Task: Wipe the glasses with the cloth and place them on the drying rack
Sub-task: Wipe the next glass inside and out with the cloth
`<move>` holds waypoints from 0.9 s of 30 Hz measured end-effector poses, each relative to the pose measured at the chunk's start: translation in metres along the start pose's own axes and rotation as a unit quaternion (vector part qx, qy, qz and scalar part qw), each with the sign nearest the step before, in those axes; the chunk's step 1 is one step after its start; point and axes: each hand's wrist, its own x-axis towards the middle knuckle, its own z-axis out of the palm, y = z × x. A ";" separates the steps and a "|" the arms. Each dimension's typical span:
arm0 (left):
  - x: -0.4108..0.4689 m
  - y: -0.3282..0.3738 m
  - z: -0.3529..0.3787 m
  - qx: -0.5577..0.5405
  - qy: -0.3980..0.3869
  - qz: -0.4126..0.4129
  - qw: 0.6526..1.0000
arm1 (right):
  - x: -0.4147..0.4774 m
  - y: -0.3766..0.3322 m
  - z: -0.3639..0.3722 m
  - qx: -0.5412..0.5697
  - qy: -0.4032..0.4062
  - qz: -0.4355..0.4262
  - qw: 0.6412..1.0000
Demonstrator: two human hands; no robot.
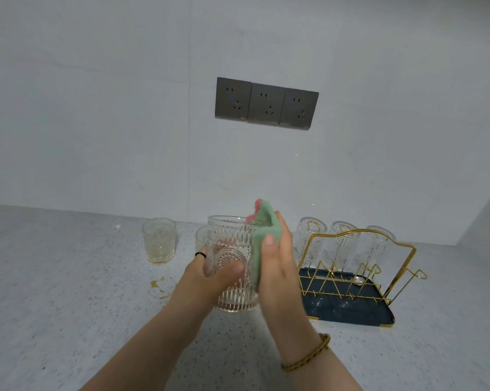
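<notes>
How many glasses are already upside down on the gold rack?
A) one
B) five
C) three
C: three clear ribbed glasses stand upside down in a row on the gold wire drying rack.

Both forearms reach forward, left hand [209,273] curled round the glass [232,238], right hand [279,262] pinching the cloth [262,231].
</notes>
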 end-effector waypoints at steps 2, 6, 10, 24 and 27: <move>0.000 -0.002 0.000 -0.002 0.003 0.001 1.000 | 0.008 0.000 -0.010 0.070 -0.024 0.076 0.994; 0.001 0.004 0.000 -0.038 0.002 0.029 0.999 | -0.006 0.008 0.001 0.015 -0.044 0.032 0.998; 0.002 0.009 -0.003 -0.050 0.007 0.034 0.998 | -0.015 0.012 0.010 0.016 -0.040 -0.005 0.999; 0.003 0.009 -0.009 -0.070 0.064 0.044 0.995 | -0.021 0.023 0.011 0.061 -0.096 0.063 0.991; -0.004 0.018 0.002 -0.072 0.058 0.064 0.994 | -0.006 0.023 0.005 0.225 -0.103 0.137 0.959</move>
